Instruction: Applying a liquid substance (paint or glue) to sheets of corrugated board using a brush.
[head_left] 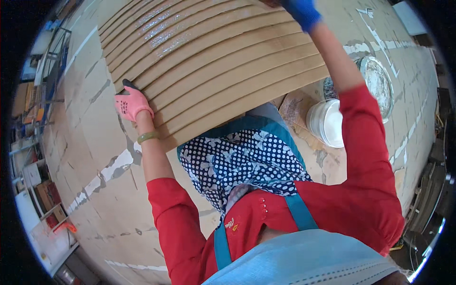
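Note:
A row of brown cardboard sheets [228,66] lies in front of me, overlapping like shingles so that only a strip of each shows. A wet, glossy film covers the far left strips. At the left edge of the row, my left hand [130,104], in a pink glove with black fingertips, grips the sheets; some of its fingers are hidden. My right hand [301,13], in a blue glove, reaches over the far right part. Its fingers are closed around a brown object [270,2] cut off by the top edge, too little of it showing to name.
To the right stand a small white bucket [316,121] and a larger round tub [390,102] with whitish smears. Brown cardboard [297,111] lies beside the bucket. Pale tape lines [111,168] cross the floor. Racks [59,71] stand far left; dark stacked material [425,190] lies far right.

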Demonstrator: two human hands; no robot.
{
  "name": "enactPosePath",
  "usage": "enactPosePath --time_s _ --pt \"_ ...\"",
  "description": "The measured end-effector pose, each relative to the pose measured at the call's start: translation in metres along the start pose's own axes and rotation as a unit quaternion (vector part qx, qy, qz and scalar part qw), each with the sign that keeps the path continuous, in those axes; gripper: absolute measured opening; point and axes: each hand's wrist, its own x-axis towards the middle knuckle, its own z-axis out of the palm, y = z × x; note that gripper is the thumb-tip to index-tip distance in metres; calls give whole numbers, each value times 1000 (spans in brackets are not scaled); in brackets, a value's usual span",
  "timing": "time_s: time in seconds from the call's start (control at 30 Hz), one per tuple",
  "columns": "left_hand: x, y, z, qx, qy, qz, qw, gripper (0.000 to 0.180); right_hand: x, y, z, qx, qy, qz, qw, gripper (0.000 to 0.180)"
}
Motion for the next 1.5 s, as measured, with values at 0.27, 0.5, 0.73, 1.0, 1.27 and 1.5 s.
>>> enactPosePath --time_s 0.27,0.5,0.73,1.0,1.27,1.5 --pt "-3 1 0 5 -6 -12 1000 54 59 38 55 6 -17 16 1000 18" --pt "2 -9 -4 -1 -4 -3 1000 54 -88 10 -4 -54 -223 121 966 17" --pt "-1 -2 3 -2 -13 -14 1000 63 28 -10 48 -40 -149 -54 987 19" --pt "6 -15 7 -15 18 4 1000 62 25 13 61 -238 -224 60 943 26" --pt "4 -1 8 11 15 8 1000 57 93 19 43 -359 -296 -365 807 19" --pt "-1 -9 4 10 -3 -1 1000 55 56 49 49 -57 -85 64 993 18"
